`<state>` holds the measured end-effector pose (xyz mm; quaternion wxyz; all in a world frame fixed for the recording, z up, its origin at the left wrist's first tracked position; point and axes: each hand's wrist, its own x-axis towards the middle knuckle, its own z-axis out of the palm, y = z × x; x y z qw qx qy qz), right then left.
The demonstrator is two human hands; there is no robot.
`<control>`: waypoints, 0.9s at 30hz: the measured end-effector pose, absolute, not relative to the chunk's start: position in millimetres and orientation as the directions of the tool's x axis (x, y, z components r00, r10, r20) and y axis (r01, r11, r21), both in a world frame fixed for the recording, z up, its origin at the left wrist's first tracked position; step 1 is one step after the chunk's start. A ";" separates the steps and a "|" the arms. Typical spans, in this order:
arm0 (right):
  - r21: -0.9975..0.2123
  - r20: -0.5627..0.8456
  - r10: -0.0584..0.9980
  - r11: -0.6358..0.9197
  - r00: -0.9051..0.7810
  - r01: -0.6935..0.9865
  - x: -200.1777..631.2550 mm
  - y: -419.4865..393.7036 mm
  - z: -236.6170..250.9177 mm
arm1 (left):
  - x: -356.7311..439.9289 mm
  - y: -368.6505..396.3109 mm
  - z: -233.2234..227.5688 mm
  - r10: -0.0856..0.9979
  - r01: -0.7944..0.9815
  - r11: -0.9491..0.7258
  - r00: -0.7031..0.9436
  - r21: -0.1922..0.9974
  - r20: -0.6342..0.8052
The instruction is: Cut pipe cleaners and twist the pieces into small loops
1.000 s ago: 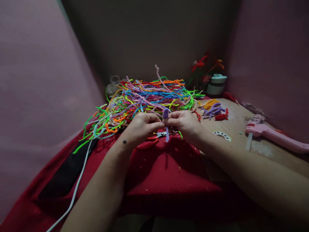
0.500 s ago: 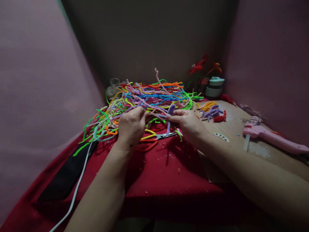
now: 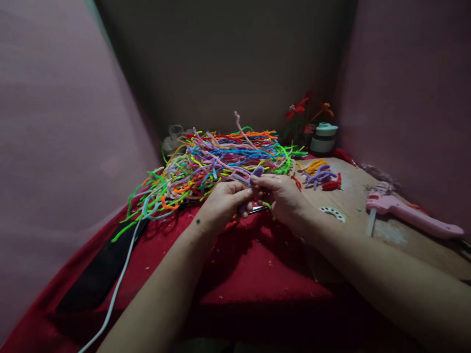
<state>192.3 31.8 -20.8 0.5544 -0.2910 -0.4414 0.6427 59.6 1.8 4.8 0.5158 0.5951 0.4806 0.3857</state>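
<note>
Now both my left hand (image 3: 224, 203) and right hand (image 3: 281, 193) pinch a purple stem (image 3: 256, 171), fingers closed on it; the pile (image 3: 221, 157) lies at twelve o'clock.

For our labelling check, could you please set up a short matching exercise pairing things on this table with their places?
Things:
1. purple pipe cleaner
2. glue gun
3. scissors
4. white cable

Places:
A. on the red cloth, under the hands
B. far right, on the brown board
C. trailing off lower left
D. pinched between left hand and right hand

Pairs: 1-D, 2-B, 3-A, 4-C
</note>
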 end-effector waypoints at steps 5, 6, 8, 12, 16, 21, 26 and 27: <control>-0.874 0.181 0.962 0.063 -0.202 -0.482 193.3 30.3 -18.9 | 55.6 2.9 2.6 0.966 0.191 -0.028 0.258 0.981 -0.023; -0.874 0.198 0.958 0.078 -0.206 -0.480 193.4 30.0 -19.2 | 55.7 3.3 1.9 0.968 0.179 -0.034 0.251 0.983 -0.012; -0.880 0.197 0.956 0.075 -0.217 -0.469 193.4 29.0 -20.1 | 56.4 4.1 0.7 0.972 0.127 -0.028 0.235 0.992 -0.003; -0.901 0.172 0.956 0.056 -0.237 -0.430 193.2 26.2 -19.3 | 58.4 4.0 1.0 0.987 0.086 0.003 0.159 0.996 -0.016; -0.885 0.240 0.950 0.130 -0.200 -0.447 193.5 25.7 -15.9 | 57.4 4.2 0.8 0.990 0.129 -0.014 0.142 0.992 -0.004; -0.887 0.280 0.940 0.175 -0.195 -0.427 195.2 29.7 -17.3 | 53.5 6.0 -1.1 0.983 0.091 0.027 0.180 0.996 -0.043; -0.887 0.298 0.929 0.184 -0.220 -0.423 195.5 28.7 -17.9 | 53.4 4.4 2.5 0.983 0.070 0.057 0.171 0.996 -0.069; -0.886 0.299 0.923 0.174 -0.242 -0.430 195.5 28.0 -17.5 | 53.4 4.3 3.1 0.982 0.062 0.064 0.176 0.996 -0.074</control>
